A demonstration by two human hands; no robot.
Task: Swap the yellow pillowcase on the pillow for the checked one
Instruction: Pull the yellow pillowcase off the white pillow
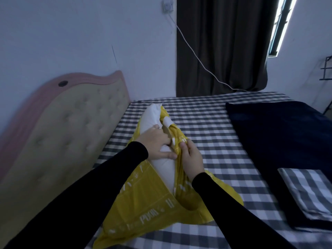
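Observation:
A white pillow (152, 115) lies lengthwise on the bed, half out of a yellow pillowcase (143, 200) with pale lettering. The case gapes along its middle and bare pillow shows through the slit. My left hand (158, 142) grips the white pillow where it shows through the slit. My right hand (191, 157) pinches the yellow edge on the right side of the opening. The folded checked pillowcase (309, 191) rests on a dark blanket at the right.
The bed wears a grey-and-white checked sheet (206, 126). A tufted beige headboard (62, 126) with a pink rim stands on the left. A dark blue blanket (280, 133) covers the bed's right side. A white cable (197, 58) hangs from a wall socket past dark curtains (222, 45).

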